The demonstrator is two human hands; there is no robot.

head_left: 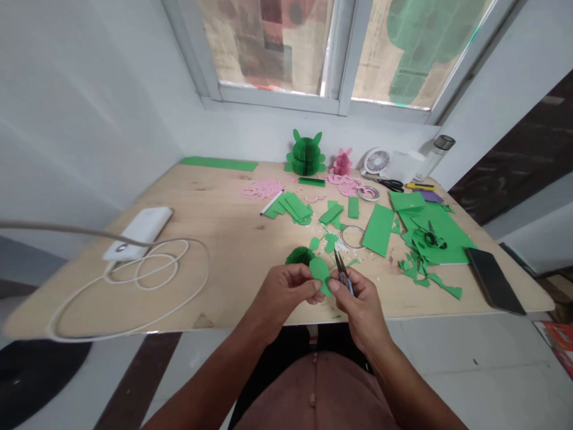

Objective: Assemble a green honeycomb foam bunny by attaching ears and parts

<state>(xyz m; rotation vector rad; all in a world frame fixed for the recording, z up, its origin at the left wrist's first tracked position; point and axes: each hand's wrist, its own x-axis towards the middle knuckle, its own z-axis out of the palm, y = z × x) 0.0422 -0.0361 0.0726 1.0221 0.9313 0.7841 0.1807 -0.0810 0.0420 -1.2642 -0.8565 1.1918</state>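
My left hand [286, 288] pinches a rounded green paper cutout [319, 270] between thumb and fingers, just above the table's front edge. In my right hand [362, 298] is a small pair of scissors [341, 270] with bluish handles, its dark, slightly parted blades pointing away from me. The right thumb tip is at the lower right edge of the cutout. Behind my left fingers sits a dark green honeycomb paper ball [299, 255], partly hidden. Small green paper scraps [330, 241] lie just beyond the scissors.
A green paper figure [305, 156] and a pink one [342, 162] stand at the back, near a small fan [376, 161] and a bottle [435, 158]. Green sheets [447, 233] and a phone [495, 280] lie right. A white power bank [138, 232] with a looped cable lies left.
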